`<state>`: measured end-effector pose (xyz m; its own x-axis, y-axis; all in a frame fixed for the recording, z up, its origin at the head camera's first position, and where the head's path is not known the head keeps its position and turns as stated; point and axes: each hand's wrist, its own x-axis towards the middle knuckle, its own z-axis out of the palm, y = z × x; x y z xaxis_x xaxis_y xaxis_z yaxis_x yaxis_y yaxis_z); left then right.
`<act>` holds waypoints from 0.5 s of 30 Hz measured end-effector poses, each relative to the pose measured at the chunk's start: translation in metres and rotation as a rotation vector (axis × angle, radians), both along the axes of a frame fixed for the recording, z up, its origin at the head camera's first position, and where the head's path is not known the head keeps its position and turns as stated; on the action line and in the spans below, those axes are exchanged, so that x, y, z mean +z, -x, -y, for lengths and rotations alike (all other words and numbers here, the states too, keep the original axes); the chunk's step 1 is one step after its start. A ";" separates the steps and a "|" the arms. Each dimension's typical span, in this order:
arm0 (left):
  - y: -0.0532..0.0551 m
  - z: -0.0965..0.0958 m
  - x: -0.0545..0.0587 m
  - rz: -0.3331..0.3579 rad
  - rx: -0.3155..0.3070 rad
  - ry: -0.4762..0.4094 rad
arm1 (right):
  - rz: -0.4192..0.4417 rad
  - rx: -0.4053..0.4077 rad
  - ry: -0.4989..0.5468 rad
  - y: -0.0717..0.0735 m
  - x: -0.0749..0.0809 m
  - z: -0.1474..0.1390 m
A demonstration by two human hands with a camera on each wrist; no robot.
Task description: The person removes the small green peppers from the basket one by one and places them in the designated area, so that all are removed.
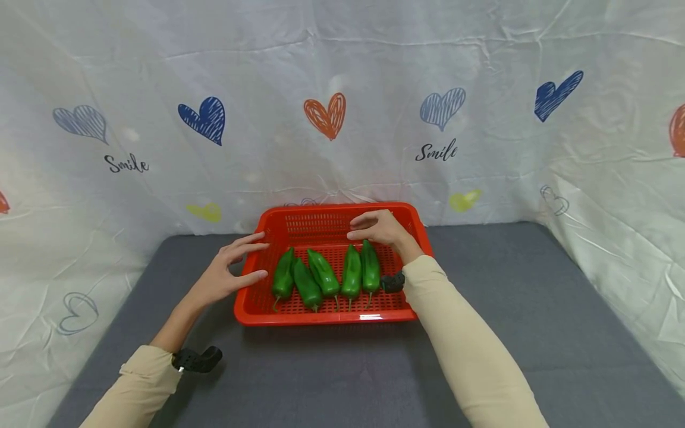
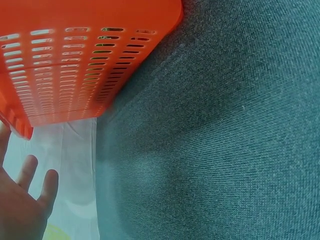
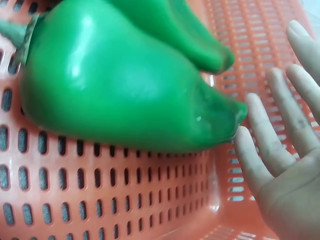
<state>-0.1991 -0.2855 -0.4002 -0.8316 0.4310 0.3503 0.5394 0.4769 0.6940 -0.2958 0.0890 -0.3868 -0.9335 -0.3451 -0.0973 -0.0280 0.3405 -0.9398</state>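
Observation:
Several green peppers (image 1: 323,272) lie side by side in a red plastic basket (image 1: 326,318), stems toward the near side. My right hand (image 1: 381,229) is over the basket's back right part, by the tip of the rightmost pepper (image 1: 370,266). In the right wrist view its spread fingers (image 3: 272,145) hold nothing; whether they touch that pepper (image 3: 115,85) I cannot tell. At the basket's left rim, my left hand (image 1: 222,276) has thumb and fingers apart, with nothing held. The left wrist view shows its fingers (image 2: 47,187) near the slotted basket wall (image 2: 65,65).
The basket stands on a grey cloth-covered table (image 1: 342,380), near its back edge. Behind and at both sides hangs a white cloth (image 1: 257,71) printed with hearts and words. A black wrist device (image 1: 198,359) sits on my left wrist, another (image 1: 393,282) on my right.

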 end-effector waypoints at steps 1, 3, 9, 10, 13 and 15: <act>0.000 0.000 0.000 -0.001 -0.001 0.001 | 0.011 -0.011 0.003 0.000 -0.001 0.000; 0.000 0.000 0.000 -0.002 0.000 0.001 | 0.032 -0.032 0.010 0.000 -0.003 0.000; 0.000 0.000 0.001 -0.005 -0.007 0.003 | 0.051 -0.055 0.016 0.000 -0.006 -0.002; 0.000 0.000 0.001 -0.005 -0.009 0.003 | 0.053 -0.057 0.013 0.000 -0.006 -0.002; 0.000 0.000 0.001 -0.004 -0.014 0.000 | 0.067 -0.059 0.013 0.000 -0.008 -0.002; 0.001 0.000 0.000 -0.002 -0.013 0.001 | 0.079 -0.059 0.005 -0.001 -0.009 -0.002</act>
<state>-0.1997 -0.2857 -0.3998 -0.8253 0.4417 0.3517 0.5469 0.4705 0.6925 -0.2950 0.0905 -0.3957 -0.9418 -0.2900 -0.1701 0.0668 0.3344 -0.9401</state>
